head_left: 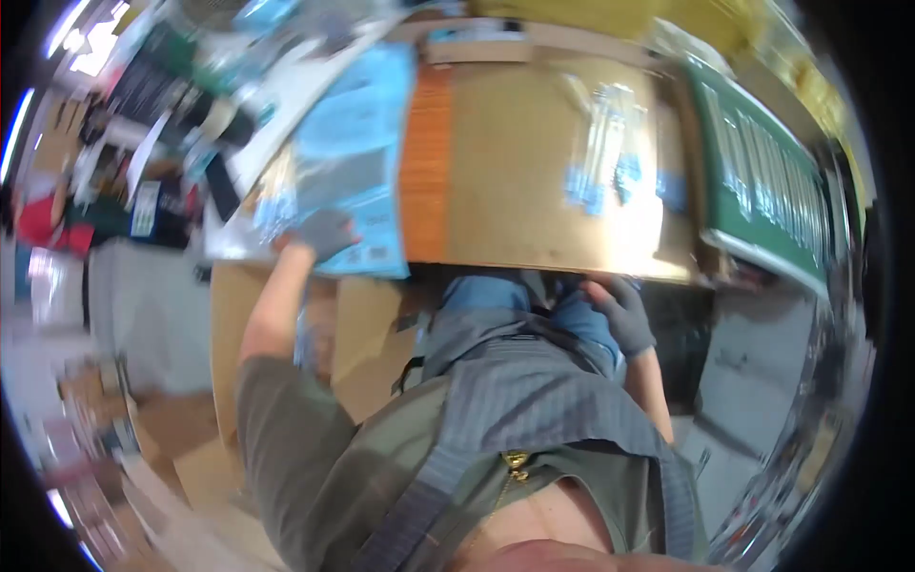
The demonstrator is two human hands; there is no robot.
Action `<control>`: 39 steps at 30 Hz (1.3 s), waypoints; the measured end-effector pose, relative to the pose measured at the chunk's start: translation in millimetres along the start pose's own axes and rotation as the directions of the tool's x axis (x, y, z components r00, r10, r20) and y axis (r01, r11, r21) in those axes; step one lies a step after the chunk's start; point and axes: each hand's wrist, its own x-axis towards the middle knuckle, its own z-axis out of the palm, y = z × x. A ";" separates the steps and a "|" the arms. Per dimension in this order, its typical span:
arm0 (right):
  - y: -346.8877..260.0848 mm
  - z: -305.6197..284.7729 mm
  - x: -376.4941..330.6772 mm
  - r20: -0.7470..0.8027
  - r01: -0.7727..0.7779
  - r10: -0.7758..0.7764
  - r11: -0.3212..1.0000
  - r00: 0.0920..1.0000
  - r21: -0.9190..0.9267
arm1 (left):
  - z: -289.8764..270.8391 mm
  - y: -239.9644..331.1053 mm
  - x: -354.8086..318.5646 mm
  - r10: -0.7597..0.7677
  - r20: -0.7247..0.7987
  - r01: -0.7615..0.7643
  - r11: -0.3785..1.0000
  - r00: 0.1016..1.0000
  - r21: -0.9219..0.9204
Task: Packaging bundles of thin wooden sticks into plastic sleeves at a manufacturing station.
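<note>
Lit by lights [18,133] along the left rim; furnished with a brown table [425,181], flanked lower down by grey panels [152,315] left and right

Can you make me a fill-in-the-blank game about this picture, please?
The gloved hand nearest the flat blue plastic packaging is the person's ____ one.
The right hand wears a ____ fabric glove.
The flat brown cardboard sheet lies to the ____ of that packaging.

Missing words: left; grey; right.
</note>
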 end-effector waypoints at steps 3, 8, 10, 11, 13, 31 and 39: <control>-9.4 -9.9 -1.4 -0.039 0.057 -0.060 0.995 0.997 -0.083 | -32.0 49.3 11.4 -0.155 0.064 0.165 0.967 0.986 -0.194; -5.5 -27.8 1.2 -0.137 0.082 -0.090 0.995 0.986 -0.061 | -46.9 168.3 82.5 0.007 -0.257 -0.156 0.811 0.966 -0.564; 6.2 -29.4 0.3 -0.158 0.093 -0.092 0.996 0.983 0.001 | -28.8 204.0 123.3 0.061 -0.336 -0.241 0.815 0.940 -0.527; 10.2 -32.6 1.3 -0.173 0.114 -0.112 0.994 0.978 -0.002 | -17.2 219.6 144.9 0.083 -0.405 -0.295 0.818 0.911 -0.494; 0.2 -49.5 -1.1 -0.297 0.074 -0.147 0.967 0.944 -0.243 | 2.7 250.4 183.4 0.170 -0.483 -0.338 0.897 0.859 -0.286; 28.0 -33.0 183.2 -0.386 0.307 -0.664 0.682 0.640 -0.664 | 67.1 347.2 296.9 -0.064 -0.464 -0.309 0.665 0.884 -0.680; 36.6 -67.4 84.6 -0.373 0.269 -0.517 0.794 0.771 -0.545 | 63.9 270.2 257.3 -0.136 -0.448 -0.226 0.714 0.883 -0.662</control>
